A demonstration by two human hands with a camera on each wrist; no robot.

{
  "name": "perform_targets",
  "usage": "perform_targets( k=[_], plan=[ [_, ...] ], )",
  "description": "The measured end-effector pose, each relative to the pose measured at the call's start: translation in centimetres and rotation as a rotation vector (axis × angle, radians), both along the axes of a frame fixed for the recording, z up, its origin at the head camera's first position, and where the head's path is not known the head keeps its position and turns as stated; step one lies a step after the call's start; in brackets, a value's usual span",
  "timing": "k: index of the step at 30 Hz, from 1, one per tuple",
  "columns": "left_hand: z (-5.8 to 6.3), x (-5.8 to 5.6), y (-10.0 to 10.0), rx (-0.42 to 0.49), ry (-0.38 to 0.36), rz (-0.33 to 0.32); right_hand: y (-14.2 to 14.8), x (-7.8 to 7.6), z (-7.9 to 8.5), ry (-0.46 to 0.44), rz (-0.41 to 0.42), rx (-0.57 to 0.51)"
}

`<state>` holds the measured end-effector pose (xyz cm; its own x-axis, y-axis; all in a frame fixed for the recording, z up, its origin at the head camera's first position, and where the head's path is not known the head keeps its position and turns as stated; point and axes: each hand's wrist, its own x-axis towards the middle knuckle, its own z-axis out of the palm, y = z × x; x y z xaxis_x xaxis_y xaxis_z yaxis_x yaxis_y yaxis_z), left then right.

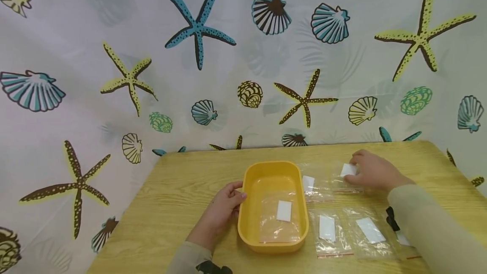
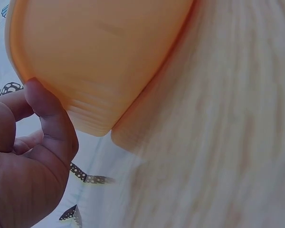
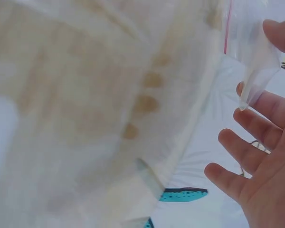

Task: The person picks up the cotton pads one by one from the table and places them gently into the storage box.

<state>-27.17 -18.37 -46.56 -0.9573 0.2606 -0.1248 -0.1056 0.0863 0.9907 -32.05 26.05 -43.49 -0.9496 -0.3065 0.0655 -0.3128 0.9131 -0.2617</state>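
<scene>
Plainly, the head view shows a person at a wood-grain tabletop (image 1: 179,193), with a yellow tray (image 1: 272,247) between the 2 hands. The left hand (image 1: 222,208) grips the tray's left side, thumb on the rim and the other fingers partly hidden at the outer wall. Within the tray lies 1 clear bag (image 1: 272,227) with a white slip (image 1: 283,211) in it. To the right of the tray, 5 more such bags lie in 2 rows: 2 in the far row, 3 in the near one, the last partly covered by the right sleeve (image 1: 433,219). The right hand (image 1: 374,172) is at the far row's right-hand bag (image 1: 338,181), thumb and forefinger at either side of its white slip. Behind the tabletop hangs a pale cloth (image 1: 236,58) printed with starfish and shells. In the left wrist view, the fingers are clamped over the tray's edge, the tray's wall filling the upper part and the wood grain blurred to the right. In the right wrist view, a clear bag with a red line near its edge is pinched up between thumb and forefinger, while the other 3 fingers are spread apart; much of the left side is blurred.
</scene>
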Motion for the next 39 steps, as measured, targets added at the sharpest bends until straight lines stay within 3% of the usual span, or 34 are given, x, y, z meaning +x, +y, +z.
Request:
perform_targets(
  k=[14,30,39],
  plan=[
    [-0.1,0.1,-0.1,-0.004,-0.003,0.004,-1.3,1.6,2.7,0.075,0.041,-0.049],
    [-0.1,0.0,-0.1,-0.010,-0.006,0.006,-5.2,3.7,5.1,0.125,0.121,-0.073],
    [-0.1,0.0,-0.1,-0.001,-0.004,0.001,-8.2,4.3,5.5,0.167,0.180,-0.095]
  ],
)
